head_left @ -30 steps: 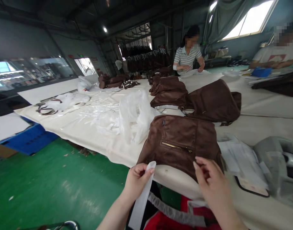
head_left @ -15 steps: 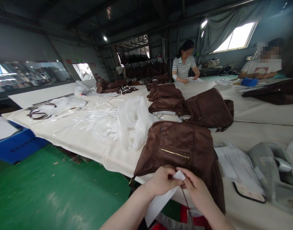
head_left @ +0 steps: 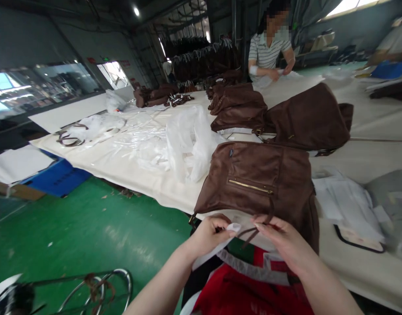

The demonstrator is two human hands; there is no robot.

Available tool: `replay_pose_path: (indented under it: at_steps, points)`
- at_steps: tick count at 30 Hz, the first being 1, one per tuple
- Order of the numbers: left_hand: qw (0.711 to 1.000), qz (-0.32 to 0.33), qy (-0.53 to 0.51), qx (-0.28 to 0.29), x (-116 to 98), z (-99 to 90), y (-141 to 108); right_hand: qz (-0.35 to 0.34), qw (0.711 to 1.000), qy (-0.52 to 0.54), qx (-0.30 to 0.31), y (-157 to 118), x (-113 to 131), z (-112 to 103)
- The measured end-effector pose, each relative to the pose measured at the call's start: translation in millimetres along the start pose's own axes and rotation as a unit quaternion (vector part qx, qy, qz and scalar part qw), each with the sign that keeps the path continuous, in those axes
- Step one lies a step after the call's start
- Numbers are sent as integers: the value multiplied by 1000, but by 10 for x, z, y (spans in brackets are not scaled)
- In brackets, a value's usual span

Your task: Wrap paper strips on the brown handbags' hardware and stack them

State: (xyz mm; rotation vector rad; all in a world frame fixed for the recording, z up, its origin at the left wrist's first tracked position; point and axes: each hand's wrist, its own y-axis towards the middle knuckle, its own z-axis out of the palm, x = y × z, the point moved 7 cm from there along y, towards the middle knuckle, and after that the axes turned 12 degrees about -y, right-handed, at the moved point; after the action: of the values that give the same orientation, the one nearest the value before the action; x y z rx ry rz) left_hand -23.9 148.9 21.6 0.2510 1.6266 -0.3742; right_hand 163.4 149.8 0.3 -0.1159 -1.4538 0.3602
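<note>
A brown leather bag [head_left: 263,183] with a brass zipper lies flat at the near edge of the cream-covered table [head_left: 128,170]. My left hand [head_left: 209,234] pinches a white paper strip [head_left: 217,247] just below the bag's front edge. My right hand [head_left: 281,243] is beside it, its fingers closed on a thin brown strap [head_left: 253,233] that hangs from the bag. Both hands meet over the table edge, close together.
More brown bags [head_left: 306,118] are piled behind. Clear plastic bags [head_left: 188,144] lie left of the bag, white papers [head_left: 345,201] to its right. A person in a striped shirt [head_left: 269,52] works at the far side. A blue crate [head_left: 58,177] and a metal frame [head_left: 99,286] stand on the green floor.
My hands came together from apart: the right hand reached the white strip and now holds the bag's thin strap. The view has dipped and shifted.
</note>
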Motion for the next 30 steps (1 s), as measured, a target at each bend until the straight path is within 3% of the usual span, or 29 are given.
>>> replay_pose_path:
  at_steps: [5, 9, 12, 23, 30]
  points:
    - [994, -77, -70, 25, 220, -99, -108, -22, 996, -84, 8, -58, 33, -39]
    - [993, -69, -35, 87, 139, -11, -169, -46, 996, -45, -66, -63, 69, -96]
    - [992, -55, 14, 114, 73, 44, -200, -47, 994, -59, -79, -53, 43, -63]
    - [992, -52, 2, 112, 87, 162, -157, -29, 988, -145, -46, -55, 36, 125]
    - [991, -90, -15, 96, 150, 198, 43, -28, 970, -239, -40, 56, 37, 95]
